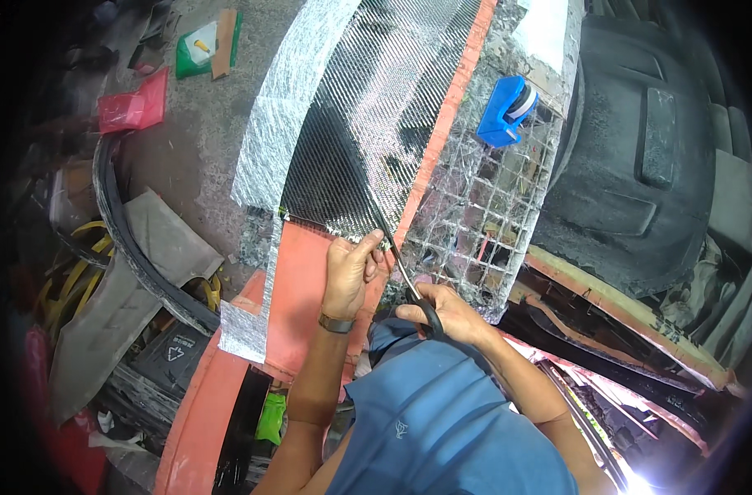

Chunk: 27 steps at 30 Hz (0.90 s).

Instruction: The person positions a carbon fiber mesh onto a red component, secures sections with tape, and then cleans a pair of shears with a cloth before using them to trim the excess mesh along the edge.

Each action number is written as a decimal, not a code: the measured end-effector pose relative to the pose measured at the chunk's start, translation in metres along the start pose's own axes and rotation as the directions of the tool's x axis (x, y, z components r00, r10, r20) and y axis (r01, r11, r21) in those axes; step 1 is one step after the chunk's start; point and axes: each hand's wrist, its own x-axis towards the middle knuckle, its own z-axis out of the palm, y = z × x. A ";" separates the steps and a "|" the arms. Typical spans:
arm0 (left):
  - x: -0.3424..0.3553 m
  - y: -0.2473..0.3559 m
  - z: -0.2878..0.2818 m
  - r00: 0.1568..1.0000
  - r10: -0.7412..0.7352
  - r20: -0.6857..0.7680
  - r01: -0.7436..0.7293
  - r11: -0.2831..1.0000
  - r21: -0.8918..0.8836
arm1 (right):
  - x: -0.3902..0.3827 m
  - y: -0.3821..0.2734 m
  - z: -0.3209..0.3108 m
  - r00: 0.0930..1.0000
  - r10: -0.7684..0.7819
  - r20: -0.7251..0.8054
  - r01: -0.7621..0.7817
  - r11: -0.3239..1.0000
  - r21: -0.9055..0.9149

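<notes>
The left hand (351,268) is held half curled, its grip impossible to tell, at the near edge of the dark woven cloth (378,115), spread just beyond and cut off by the view's top, while the scissors (411,286), their handle partly hidden, are gripped by the closed right hand (456,313).

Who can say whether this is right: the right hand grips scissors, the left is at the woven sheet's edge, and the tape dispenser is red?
The tape dispenser is blue, not red, as the head view shows. The right hand does grip scissors; the left hand is at the edge of the woven sheet.
</notes>
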 end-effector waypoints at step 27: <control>-0.004 0.010 0.008 0.999 -0.039 -0.025 0.039 0.999 -0.003 | 0.009 0.002 -0.001 0.999 0.019 0.047 -0.023 0.997 0.079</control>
